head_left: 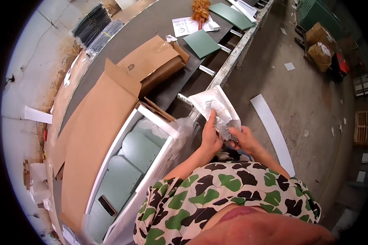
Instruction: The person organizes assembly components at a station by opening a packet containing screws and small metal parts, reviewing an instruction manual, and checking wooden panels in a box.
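Note:
In front of my body I hold a flat white packet [210,99] with crinkled clear plastic at its near end. My left hand [210,136] grips it from the left, its thumb lying along the top. My right hand [244,140] pinches the plastic at the near right corner. What is inside the packet cannot be seen. To the left of my arms stands an open long carton [104,134] with white foam edging [153,118] and plastic film. Grey-green panels [120,175] with rounded ends lie inside it, and a dark phone-like object [107,205] rests on them.
Beyond the carton, a dark work surface [122,45] carries green boards [201,43], printed sheets [183,27] and an orange-brown duster [200,10]. A metal roller rail [229,67] runs along its right side. A long white strip [272,132] lies on the floor at right.

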`<state>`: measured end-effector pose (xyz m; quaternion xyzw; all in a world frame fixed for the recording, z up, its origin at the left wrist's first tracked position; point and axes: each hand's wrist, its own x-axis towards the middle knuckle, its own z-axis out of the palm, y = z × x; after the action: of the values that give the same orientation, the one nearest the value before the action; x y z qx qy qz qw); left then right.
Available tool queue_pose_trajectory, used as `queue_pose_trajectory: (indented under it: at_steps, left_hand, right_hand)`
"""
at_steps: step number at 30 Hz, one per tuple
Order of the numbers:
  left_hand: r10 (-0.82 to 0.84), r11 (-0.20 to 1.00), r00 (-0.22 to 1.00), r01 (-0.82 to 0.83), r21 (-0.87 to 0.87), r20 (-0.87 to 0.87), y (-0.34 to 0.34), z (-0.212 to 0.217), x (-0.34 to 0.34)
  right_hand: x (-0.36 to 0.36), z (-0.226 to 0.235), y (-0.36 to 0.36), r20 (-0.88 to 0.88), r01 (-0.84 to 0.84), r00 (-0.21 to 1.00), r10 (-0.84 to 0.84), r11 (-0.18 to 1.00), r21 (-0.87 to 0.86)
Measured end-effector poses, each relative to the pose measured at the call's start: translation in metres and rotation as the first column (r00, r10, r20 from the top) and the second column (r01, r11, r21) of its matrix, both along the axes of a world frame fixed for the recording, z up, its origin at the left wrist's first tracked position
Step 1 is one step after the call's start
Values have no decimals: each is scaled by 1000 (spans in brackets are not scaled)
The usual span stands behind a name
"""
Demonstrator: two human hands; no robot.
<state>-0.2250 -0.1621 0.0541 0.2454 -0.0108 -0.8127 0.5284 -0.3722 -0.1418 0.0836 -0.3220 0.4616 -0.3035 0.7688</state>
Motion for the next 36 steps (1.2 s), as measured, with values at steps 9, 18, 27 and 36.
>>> queue_pose_trajectory:
  at_steps: [9, 18, 27, 36]
  left_hand:
    - [390, 921, 920, -390, -17, 33, -99, -6, 30]
    - [810, 576, 561, -816, -50, 171, -207, 19, 20]
    - [834, 482, 385, -857, -182, 396, -248, 14, 70]
    - [766, 458, 242, -856, -241, 596, -271, 2, 153]
  right_hand:
    - [11, -13, -153, 28, -375, 927, 374, 927, 21]
    - [16, -17, -332, 224, -605, 770, 597, 795, -40]
    - [3, -31, -459, 269, -549, 813, 516, 834, 57]
    - [83, -35, -493, 161, -640, 744, 649, 761, -106]
